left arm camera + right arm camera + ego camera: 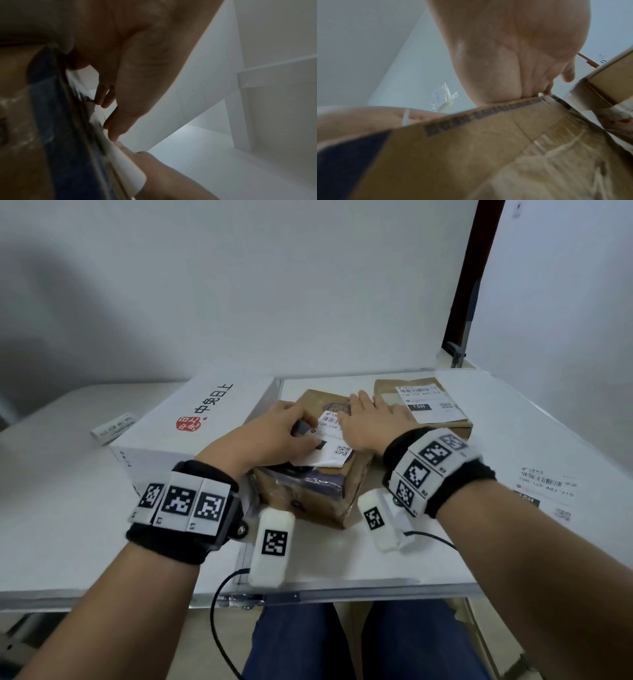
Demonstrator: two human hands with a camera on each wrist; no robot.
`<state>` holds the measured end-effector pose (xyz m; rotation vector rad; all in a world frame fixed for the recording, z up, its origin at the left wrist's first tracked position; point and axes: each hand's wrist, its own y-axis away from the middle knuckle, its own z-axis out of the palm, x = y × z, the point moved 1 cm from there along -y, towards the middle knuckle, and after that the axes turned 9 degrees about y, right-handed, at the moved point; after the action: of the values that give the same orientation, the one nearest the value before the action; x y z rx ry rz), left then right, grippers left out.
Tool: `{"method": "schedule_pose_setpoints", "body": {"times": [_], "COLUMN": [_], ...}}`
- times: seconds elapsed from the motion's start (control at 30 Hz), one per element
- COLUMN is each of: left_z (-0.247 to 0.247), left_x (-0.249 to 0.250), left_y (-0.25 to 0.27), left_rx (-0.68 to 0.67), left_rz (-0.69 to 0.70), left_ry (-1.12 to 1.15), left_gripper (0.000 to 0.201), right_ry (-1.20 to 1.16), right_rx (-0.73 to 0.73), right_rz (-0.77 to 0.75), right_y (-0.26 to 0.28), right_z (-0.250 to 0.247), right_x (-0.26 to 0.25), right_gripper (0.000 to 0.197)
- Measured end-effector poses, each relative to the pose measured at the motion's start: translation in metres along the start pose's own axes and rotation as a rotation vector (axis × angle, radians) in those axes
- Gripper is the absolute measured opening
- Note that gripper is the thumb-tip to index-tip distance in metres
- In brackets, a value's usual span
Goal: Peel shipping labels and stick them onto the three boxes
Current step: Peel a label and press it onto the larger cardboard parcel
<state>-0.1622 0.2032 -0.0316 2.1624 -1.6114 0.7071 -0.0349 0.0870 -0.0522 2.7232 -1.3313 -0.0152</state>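
Note:
A brown cardboard box (308,494) with dark blue print stands mid-table. A white shipping label (334,448) lies on its top, its near edge lifted over the front rim. My left hand (303,434) has curled fingers on the label's left part and pinches it with the thumb; the left wrist view shows the fingertips (115,134) on the curled white label (126,166). My right hand (363,414) lies flat, pressing the label's right side; its palm (513,70) rests on the box (488,148). A second brown box (445,424) at the back right carries a label (426,404). A large white box (191,419) stands left.
Another label sheet (546,493) lies on the white table (496,549) to the right. A small white strip (114,426) lies left of the white box. A cable (219,628) hangs from my left wrist over the table's front edge. A white wall stands behind.

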Motion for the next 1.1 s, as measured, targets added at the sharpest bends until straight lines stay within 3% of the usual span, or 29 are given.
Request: {"method": "schedule_pose_setpoints", "body": {"times": [0.23,0.5,0.63,0.73,0.8,0.87,0.97,1.03,1.1], "left_z": [-0.001,0.002,0.001,-0.005,-0.009,-0.011,-0.01,-0.011,-0.011], "left_x": [-0.002,-0.008,-0.009,-0.008,-0.009,-0.009,-0.006,-0.005,-0.006], "left_y": [-0.004,-0.003,-0.003,-0.001,0.001,0.004,0.006,0.006,0.005], "left_rx": [-0.002,0.035,0.05,0.004,-0.034,-0.059,-0.103,-0.123,-0.139], "left_rz": [-0.036,-0.027,-0.057,-0.111,-0.127,-0.121,-0.089,-0.081,-0.087], "left_ry": [0.011,0.094,0.103,0.057,0.058,0.08,0.102,0.114,0.124], "left_gripper": [0.039,0.044,0.065,0.088,0.093,0.075,0.028,0.021,0.031], "right_ry": [-0.001,-0.049,-0.071,-0.113,-0.073,-0.022,0.067,0.092,0.095], "right_rx": [-0.06,-0.017,0.069,0.021,-0.014,-0.05,-0.089,-0.106,-0.116], "right_rz": [-0.026,-0.032,-0.151,-0.293,-0.363,-0.404,-0.408,-0.396,-0.387], "right_y": [-0.007,-0.011,-0.009,0.004,0.012,0.013,0.005,0.0,-0.004], "right_z": [-0.004,-0.007,-0.023,-0.034,-0.031,-0.021,-0.009,-0.008,-0.01], "right_x": [0.01,0.036,0.027,0.001,-0.018,-0.032,-0.038,-0.038,-0.037], "right_gripper": [0.062,0.061,0.057,0.054,0.054,0.056,0.058,0.058,0.058]}}
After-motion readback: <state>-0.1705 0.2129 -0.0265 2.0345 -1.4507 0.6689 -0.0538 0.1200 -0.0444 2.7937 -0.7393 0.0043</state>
